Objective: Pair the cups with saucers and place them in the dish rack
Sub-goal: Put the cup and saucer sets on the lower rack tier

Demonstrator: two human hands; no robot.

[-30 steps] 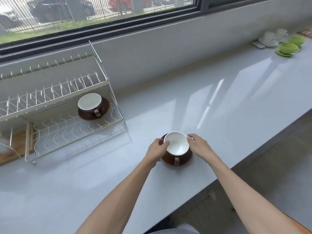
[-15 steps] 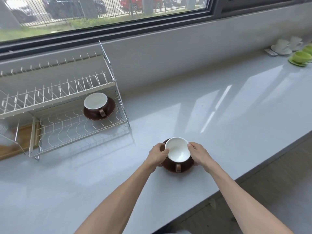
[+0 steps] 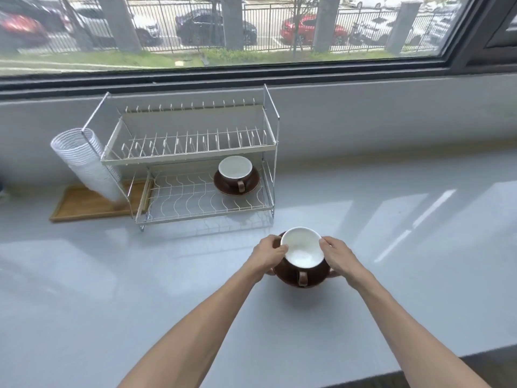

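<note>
The cup [image 3: 301,249] and saucer [image 3: 300,277] had moved toward the rack [image 3: 193,163], both hands [image 3: 267,254] [image 3: 335,254] pinching the saucer; tilt could slide the cup off.

no readable text, label, brand, number or sign shows anywhere, neither on the crockery nor on the cars outside.
</note>
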